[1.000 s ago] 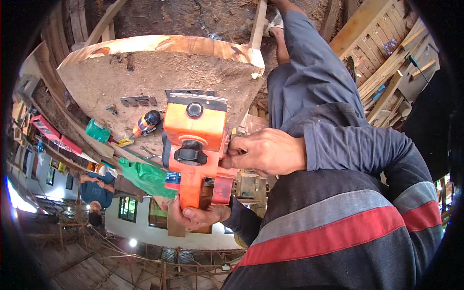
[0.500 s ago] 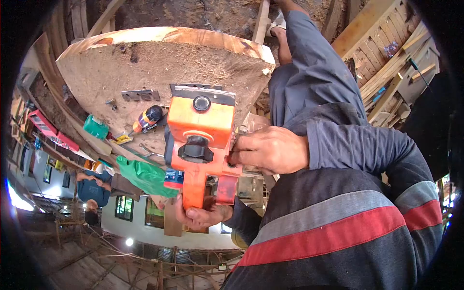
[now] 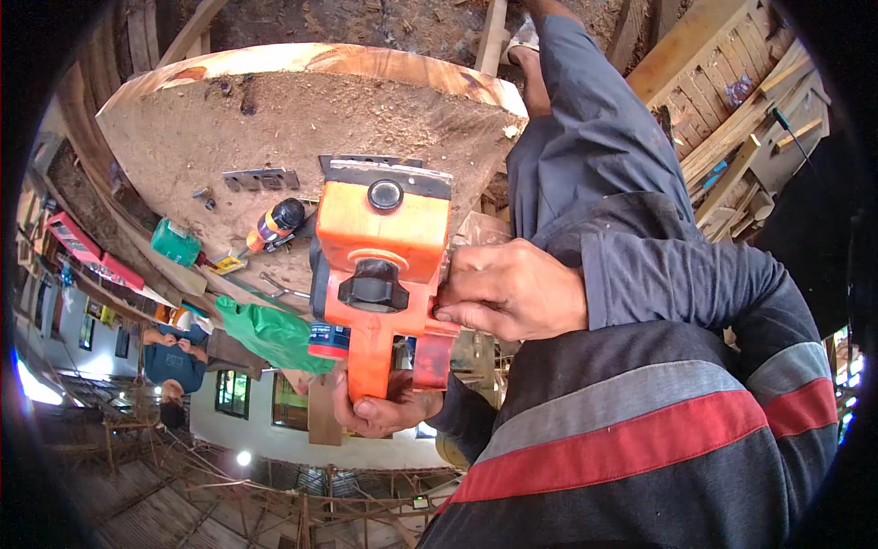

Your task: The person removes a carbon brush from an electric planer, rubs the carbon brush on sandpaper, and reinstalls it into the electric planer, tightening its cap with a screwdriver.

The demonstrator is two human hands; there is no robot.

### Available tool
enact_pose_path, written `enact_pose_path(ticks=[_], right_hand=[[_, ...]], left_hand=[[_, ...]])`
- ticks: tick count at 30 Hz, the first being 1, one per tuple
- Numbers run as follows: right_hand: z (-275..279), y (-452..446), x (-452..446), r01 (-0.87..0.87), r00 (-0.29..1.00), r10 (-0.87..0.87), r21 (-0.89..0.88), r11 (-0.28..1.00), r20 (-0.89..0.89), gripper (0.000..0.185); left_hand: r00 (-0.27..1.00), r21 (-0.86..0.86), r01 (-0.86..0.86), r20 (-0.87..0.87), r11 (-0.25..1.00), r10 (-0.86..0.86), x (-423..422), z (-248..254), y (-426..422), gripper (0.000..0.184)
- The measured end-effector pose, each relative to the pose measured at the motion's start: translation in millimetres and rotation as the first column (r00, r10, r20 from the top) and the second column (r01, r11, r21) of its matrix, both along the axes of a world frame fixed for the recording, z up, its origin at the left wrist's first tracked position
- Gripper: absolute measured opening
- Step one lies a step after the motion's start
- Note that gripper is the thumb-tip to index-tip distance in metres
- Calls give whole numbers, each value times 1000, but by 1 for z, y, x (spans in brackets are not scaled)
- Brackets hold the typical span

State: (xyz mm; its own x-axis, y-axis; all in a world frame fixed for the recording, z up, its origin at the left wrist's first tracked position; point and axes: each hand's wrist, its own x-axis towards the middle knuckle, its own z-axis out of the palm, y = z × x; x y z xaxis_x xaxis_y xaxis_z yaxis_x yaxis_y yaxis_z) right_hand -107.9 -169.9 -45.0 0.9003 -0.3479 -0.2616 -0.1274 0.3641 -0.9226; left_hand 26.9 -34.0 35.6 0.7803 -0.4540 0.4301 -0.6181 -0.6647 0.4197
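An orange electric planer (image 3: 384,242) with a black knob is held up in front of me, above a broad wooden slab (image 3: 366,119). My left hand (image 3: 389,407) wraps around its orange rear handle. My right hand (image 3: 517,288) is closed against the planer's side, thumb and fingers bent inward. Its fingertips are partly hidden, and I cannot tell what they pinch there. A slotted metal blade (image 3: 261,178) lies on the slab, with another dark metal strip (image 3: 325,162) partly behind the planer.
Around the slab are an orange-and-black tool (image 3: 277,222), a teal container (image 3: 176,242), small bolts (image 3: 206,196), a wrench (image 3: 283,286) and a green bag (image 3: 270,329). Timber pieces (image 3: 695,55) lie at the upper right. Another person (image 3: 174,361) is at the far left.
The thumb of my right hand has shifted and now stretches along the planer's side. My left hand keeps its hold on the handle. The view has moved slightly.
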Motion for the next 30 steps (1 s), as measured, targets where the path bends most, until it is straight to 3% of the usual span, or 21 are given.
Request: enact_pose_path(ticks=[4, 7, 11, 13, 15, 18, 21, 22, 24, 25, 27, 30], right_hand=[[1, 5, 0, 51, 995, -39, 139, 989, -89, 19], [-8, 12, -6, 115, 992, -122, 159, 980, 31, 17], [-22, -12, -7, 0, 984, -6, 34, 999, 178, 39], [-28, -21, -10, -174, 952, 211, -179, 968, 220, 51], [-31, -22, -7, -112, 944, 187, -269, 957, 272, 45], [-30, -26, -4, -153, 918, 288, -429, 890, 271, 37], [-23, -29, -1, -198, 916, 332, -463, 864, 227, 31], [-21, -24, -2, -196, 917, 329, -463, 865, 226, 31], [-20, -8, -3, -154, 972, 191, -244, 957, 137, 25], [-21, -2, -5, -152, 972, 190, -245, 957, 137, 25], [-20, 4, -7, -47, 995, 58, -125, 991, 85, 29], [-27, -1, -10, -13, 988, 30, -114, 993, 152, 41]], left_hand=[[993, -22, -98, -67, 995, 96, -6, 2, -3, 44], [995, -32, -95, -44, 995, 94, -4, 1, -2, 45], [995, -43, -91, -44, 995, 89, -6, 0, -7, 45], [989, -39, -133, -63, 990, 130, -9, 1, -8, 45], [982, -34, -171, -91, 985, 167, -11, 1, -10, 44], [980, -72, -179, -105, 981, 171, -9, -1, -8, 43], [987, -59, -146, -74, 988, 141, -7, 0, -9, 41], [985, -40, -161, -72, 986, 158, -9, 1, -11, 41], [982, -22, -174, -72, 984, 172, -9, 1, -12, 40], [986, 0, -162, -49, 987, 162, -8, 2, -11, 40], [988, 26, -151, -24, 988, 152, -5, 4, -8, 40], [990, 28, -137, -13, 990, 137, -4, 3, -5, 39]])
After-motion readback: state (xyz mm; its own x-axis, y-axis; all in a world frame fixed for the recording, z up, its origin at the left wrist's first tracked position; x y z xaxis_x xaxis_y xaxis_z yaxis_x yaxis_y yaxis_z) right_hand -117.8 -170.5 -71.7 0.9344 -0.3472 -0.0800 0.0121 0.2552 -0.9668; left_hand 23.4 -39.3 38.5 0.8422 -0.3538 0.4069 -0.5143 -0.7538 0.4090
